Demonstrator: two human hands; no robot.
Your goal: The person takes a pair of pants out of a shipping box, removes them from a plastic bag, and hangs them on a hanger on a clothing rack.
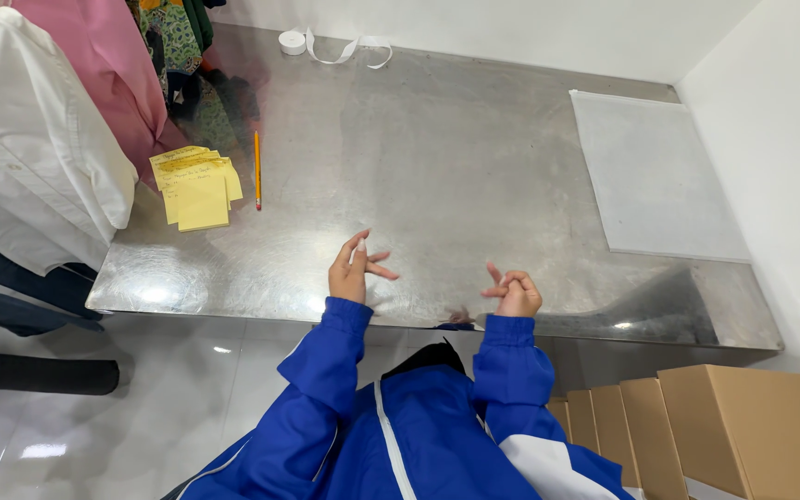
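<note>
My left hand (352, 268) hovers over the near edge of a shiny metal table (446, 157), fingers spread and holding nothing. My right hand (511, 292) is a little to its right, fingers loosely curled with two pointing left, also holding nothing. Both arms wear blue jacket sleeves. A stack of yellow sticky notes (196, 185) lies on the table's left side, with an orange pencil (256, 169) just to its right. Both are well away from my hands.
A white flat sheet (655, 171) lies on the table's right side. A roll of white tape (293, 42) with a loose strip sits at the far edge. Shirts (30, 139) hang at the left. Cardboard boxes (715, 426) stand at lower right.
</note>
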